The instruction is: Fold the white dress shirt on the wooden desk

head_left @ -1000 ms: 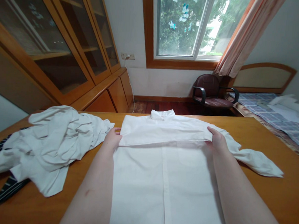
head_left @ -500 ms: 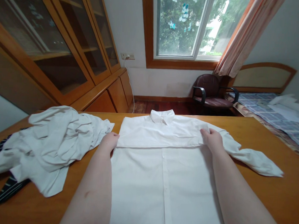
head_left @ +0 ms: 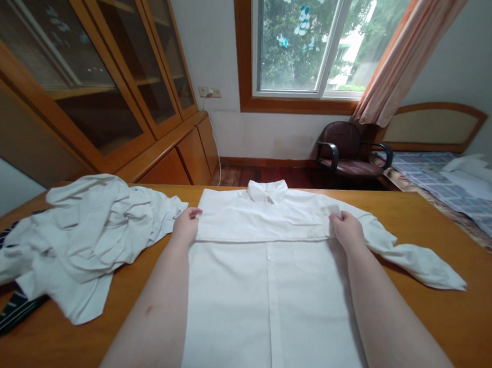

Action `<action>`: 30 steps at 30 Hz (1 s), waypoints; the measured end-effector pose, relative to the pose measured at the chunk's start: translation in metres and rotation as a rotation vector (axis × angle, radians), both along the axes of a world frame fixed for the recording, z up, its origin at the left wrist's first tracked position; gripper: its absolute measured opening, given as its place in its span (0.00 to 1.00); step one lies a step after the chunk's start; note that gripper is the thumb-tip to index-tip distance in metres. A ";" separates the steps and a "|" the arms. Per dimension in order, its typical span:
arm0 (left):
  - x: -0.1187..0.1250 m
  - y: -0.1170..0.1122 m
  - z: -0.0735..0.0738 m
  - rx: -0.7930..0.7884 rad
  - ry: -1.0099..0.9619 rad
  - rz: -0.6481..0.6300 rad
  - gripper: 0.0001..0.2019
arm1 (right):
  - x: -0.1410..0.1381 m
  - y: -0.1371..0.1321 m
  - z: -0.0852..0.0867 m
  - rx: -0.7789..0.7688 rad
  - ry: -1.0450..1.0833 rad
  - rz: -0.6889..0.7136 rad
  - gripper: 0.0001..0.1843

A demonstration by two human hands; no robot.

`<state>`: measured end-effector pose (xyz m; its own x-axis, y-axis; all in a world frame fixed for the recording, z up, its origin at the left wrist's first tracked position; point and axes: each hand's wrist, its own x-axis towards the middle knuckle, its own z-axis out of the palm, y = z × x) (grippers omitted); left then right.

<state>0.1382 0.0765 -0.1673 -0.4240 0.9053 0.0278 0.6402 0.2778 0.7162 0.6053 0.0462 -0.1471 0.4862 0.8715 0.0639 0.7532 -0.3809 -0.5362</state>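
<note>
A white button-up shirt (head_left: 230, 305) lies front up on the wooden table, its collar at the far edge. One sleeve is folded straight across the chest in a flat band. My left hand (head_left: 187, 222) is closed in a pinch on the shirt at the left end of that band. At the band's right end, my right hand (head_left: 347, 228) pinches the cloth between thumb and fingers. The other sleeve stretches out to the right, beyond my right hand. My forearms cover parts of the shirt's side edges.
A crumpled heap of white clothing (head_left: 88, 235) lies left on the table (head_left: 437, 334), with a dark striped cloth (head_left: 17, 311) partly under it. Beyond the table are a glass-door cabinet (head_left: 148, 139), an office chair (head_left: 348, 148) and a bed (head_left: 467, 181).
My left hand has shifted slightly up and to the right along the shirt's left edge, its fingers still on the cloth. My right hand has barely moved.
</note>
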 end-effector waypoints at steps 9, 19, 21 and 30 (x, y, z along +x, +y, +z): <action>0.003 -0.009 0.017 -0.180 0.208 -0.142 0.28 | -0.003 -0.001 -0.001 0.047 0.018 0.013 0.15; 0.000 -0.007 0.014 -0.165 0.223 -0.143 0.23 | -0.004 0.000 -0.004 0.141 0.031 -0.009 0.19; 0.001 -0.005 0.012 -0.164 0.254 -0.156 0.21 | -0.004 0.000 -0.006 0.152 0.039 -0.021 0.25; 0.004 -0.006 0.015 -0.086 0.216 -0.118 0.21 | -0.004 -0.001 -0.008 0.313 0.006 0.139 0.17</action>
<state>0.1419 0.0706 -0.1520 -0.3078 0.9510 0.0271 0.8071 0.2459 0.5367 0.6010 0.0455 -0.1548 0.3653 0.8679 0.3366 0.7830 -0.0910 -0.6154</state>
